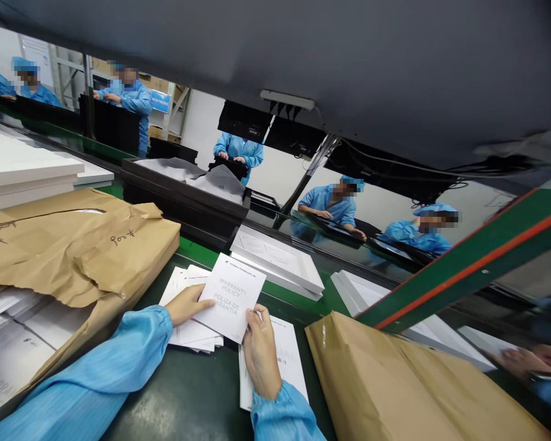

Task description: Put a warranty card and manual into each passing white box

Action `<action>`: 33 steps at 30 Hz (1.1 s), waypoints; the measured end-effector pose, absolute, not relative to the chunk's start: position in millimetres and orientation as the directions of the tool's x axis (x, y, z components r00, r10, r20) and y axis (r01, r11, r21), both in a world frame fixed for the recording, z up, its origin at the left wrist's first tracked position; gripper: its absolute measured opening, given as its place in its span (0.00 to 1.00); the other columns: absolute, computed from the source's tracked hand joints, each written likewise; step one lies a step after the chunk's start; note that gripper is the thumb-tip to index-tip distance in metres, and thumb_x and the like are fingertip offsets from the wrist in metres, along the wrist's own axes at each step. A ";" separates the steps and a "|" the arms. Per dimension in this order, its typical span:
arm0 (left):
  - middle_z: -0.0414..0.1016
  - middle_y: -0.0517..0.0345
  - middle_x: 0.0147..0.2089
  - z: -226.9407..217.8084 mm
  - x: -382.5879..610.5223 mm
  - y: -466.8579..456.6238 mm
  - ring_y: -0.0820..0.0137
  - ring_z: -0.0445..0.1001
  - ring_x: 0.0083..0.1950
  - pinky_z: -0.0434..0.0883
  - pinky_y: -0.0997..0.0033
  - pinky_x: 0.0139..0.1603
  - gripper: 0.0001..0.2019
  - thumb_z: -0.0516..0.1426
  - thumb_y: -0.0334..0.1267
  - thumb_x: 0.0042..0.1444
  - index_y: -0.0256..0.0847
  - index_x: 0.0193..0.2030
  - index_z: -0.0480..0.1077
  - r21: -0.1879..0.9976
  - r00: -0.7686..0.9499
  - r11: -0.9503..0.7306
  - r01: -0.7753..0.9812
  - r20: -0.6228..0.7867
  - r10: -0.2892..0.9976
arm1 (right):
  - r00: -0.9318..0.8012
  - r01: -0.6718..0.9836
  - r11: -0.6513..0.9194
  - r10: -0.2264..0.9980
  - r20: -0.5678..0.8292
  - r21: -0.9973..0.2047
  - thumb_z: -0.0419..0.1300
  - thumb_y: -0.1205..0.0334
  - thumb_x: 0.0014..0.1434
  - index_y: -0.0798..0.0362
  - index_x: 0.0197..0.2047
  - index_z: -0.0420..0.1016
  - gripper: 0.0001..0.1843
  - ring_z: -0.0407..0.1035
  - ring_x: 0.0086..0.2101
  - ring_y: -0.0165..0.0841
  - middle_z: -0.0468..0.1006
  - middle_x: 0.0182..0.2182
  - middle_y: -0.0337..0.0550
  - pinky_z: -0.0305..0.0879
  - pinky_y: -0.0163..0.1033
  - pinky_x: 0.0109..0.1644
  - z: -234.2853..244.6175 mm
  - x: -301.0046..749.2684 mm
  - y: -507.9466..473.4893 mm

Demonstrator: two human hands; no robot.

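Observation:
A white warranty policy booklet point(232, 294) is held up between both of my hands, its printed cover facing me. My left hand point(188, 304) grips its left edge, thumb on the cover. At the lower right edge, my right hand point(261, 349) pinches it between thumb and fingers. Below my left hand lies a fanned pile of similar white booklets point(195, 335). Partly covered by my right hand and wrist is another stack of white booklets point(290, 343) with a printed cover. Both piles rest on the dark green work surface point(179, 392).
A torn brown paper package point(133, 257) full of booklets stands at left, a closed brown package point(376, 373) at right. White boxes point(280, 257) sit on the line ahead. A green post point(463, 263) slants across the right. Co-workers in blue work beyond; a blurred hand point(523, 361) shows far right.

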State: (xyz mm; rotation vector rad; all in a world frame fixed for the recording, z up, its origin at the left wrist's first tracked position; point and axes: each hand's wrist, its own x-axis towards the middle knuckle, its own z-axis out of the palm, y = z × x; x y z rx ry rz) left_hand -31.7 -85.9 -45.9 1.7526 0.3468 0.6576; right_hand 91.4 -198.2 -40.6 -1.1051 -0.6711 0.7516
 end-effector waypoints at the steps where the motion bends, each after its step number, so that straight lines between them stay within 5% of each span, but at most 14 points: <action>1: 0.66 0.51 0.46 -45.9 -31.3 -86.4 0.65 0.64 0.48 0.60 0.66 0.49 0.18 0.50 0.40 0.47 0.35 0.45 0.63 0.947 0.765 -0.311 -0.084 0.261 0.589 | 0.578 -0.149 0.243 0.808 0.116 -0.958 0.53 0.58 0.47 0.50 0.30 0.54 0.10 0.65 0.28 0.29 0.68 0.28 0.36 0.60 0.34 0.28 -38.5 94.9 -198.3; 4: 0.63 0.48 0.49 -48.0 -29.3 -86.8 0.65 0.61 0.50 0.57 0.66 0.51 0.21 0.48 0.43 0.49 0.32 0.48 0.60 0.945 0.625 -0.324 -0.035 0.273 0.731 | 0.594 0.138 0.096 0.788 0.160 -0.986 0.50 0.55 0.48 0.50 0.35 0.56 0.12 0.65 0.29 0.29 0.68 0.32 0.40 0.60 0.35 0.30 -28.4 118.2 -203.2; 7: 0.62 0.47 0.50 -50.4 -27.7 -86.3 0.65 0.60 0.52 0.55 0.65 0.52 0.23 0.46 0.44 0.50 0.31 0.49 0.58 0.954 0.492 -0.300 -0.016 0.269 0.828 | 0.573 0.467 -0.108 0.793 0.207 -0.878 0.52 0.53 0.45 0.51 0.36 0.61 0.15 0.64 0.33 0.33 0.69 0.33 0.43 0.59 0.41 0.36 -18.1 151.8 -218.9; 10: 0.61 0.49 0.51 -51.9 -27.5 -85.9 0.65 0.59 0.52 0.55 0.65 0.53 0.23 0.46 0.46 0.49 0.33 0.50 0.58 0.964 0.446 -0.264 -0.026 0.248 0.860 | 0.638 0.575 -0.285 0.743 0.202 -0.767 0.60 0.58 0.34 0.52 0.32 0.67 0.18 0.61 0.37 0.42 0.69 0.28 0.44 0.53 0.49 0.40 -14.2 174.3 -237.3; 15: 0.62 0.49 0.51 -52.6 -27.8 -86.6 0.64 0.59 0.52 0.56 0.65 0.52 0.24 0.46 0.46 0.49 0.34 0.50 0.58 0.969 0.445 -0.244 -0.032 0.232 0.865 | 0.700 0.696 -0.631 0.702 0.130 -0.342 0.60 0.61 0.36 0.53 0.46 0.61 0.31 0.60 0.37 0.50 0.69 0.28 0.51 0.52 0.54 0.36 -18.6 177.0 -243.6; 17: 0.62 0.49 0.51 -52.6 -27.5 -86.9 0.64 0.60 0.51 0.57 0.65 0.51 0.24 0.47 0.47 0.49 0.34 0.50 0.58 0.970 0.447 -0.239 -0.039 0.231 0.864 | 0.684 0.722 -0.601 0.694 0.226 -0.342 0.58 0.64 0.38 0.54 0.49 0.58 0.31 0.59 0.39 0.50 0.68 0.31 0.53 0.52 0.54 0.36 -19.9 176.7 -240.5; 21: 0.63 0.50 0.50 -52.7 -27.0 -88.0 0.63 0.60 0.52 0.57 0.64 0.51 0.23 0.47 0.47 0.48 0.35 0.49 0.59 0.970 0.435 -0.240 -0.033 0.230 0.871 | 0.737 0.618 -0.306 0.545 0.399 -0.724 0.57 0.63 0.38 0.54 0.38 0.64 0.19 0.59 0.39 0.46 0.68 0.30 0.48 0.51 0.50 0.41 -17.6 185.9 -237.6; 24: 0.62 0.51 0.51 -52.4 -27.2 -89.1 0.64 0.60 0.52 0.56 0.65 0.52 0.23 0.47 0.46 0.49 0.35 0.50 0.58 0.962 0.457 -0.271 -0.017 0.249 0.854 | 0.764 0.497 -0.136 0.537 0.358 -0.857 0.54 0.54 0.42 0.53 0.28 0.62 0.12 0.63 0.32 0.39 0.68 0.25 0.43 0.57 0.46 0.37 -11.5 192.2 -238.4; 27: 0.63 0.51 0.50 -50.6 -27.7 -90.2 0.65 0.60 0.51 0.57 0.66 0.51 0.23 0.46 0.46 0.50 0.35 0.51 0.57 0.951 0.519 -0.308 -0.008 0.267 0.812 | 0.757 0.397 -0.002 0.566 0.327 -0.918 0.48 0.50 0.48 0.51 0.32 0.60 0.14 0.65 0.29 0.35 0.70 0.27 0.40 0.61 0.42 0.33 -6.1 185.6 -236.0; 30: 0.63 0.52 0.50 -47.9 -27.2 -93.2 0.64 0.61 0.51 0.57 0.67 0.51 0.23 0.45 0.46 0.50 0.35 0.51 0.57 0.948 0.556 -0.318 -0.016 0.272 0.785 | 0.778 0.031 0.227 0.606 0.166 -0.973 0.52 0.52 0.46 0.51 0.35 0.60 0.15 0.67 0.31 0.35 0.72 0.30 0.40 0.62 0.41 0.32 -7.5 168.3 -228.3; 33: 0.64 0.53 0.49 -46.0 -23.9 -101.7 0.64 0.61 0.50 0.57 0.67 0.50 0.23 0.44 0.46 0.51 0.36 0.51 0.57 0.950 0.593 -0.309 -0.037 0.270 0.759 | 0.744 -0.270 0.323 0.668 0.017 -0.907 0.57 0.56 0.43 0.51 0.34 0.62 0.15 0.67 0.34 0.36 0.73 0.31 0.40 0.64 0.41 0.33 -16.3 153.0 -218.9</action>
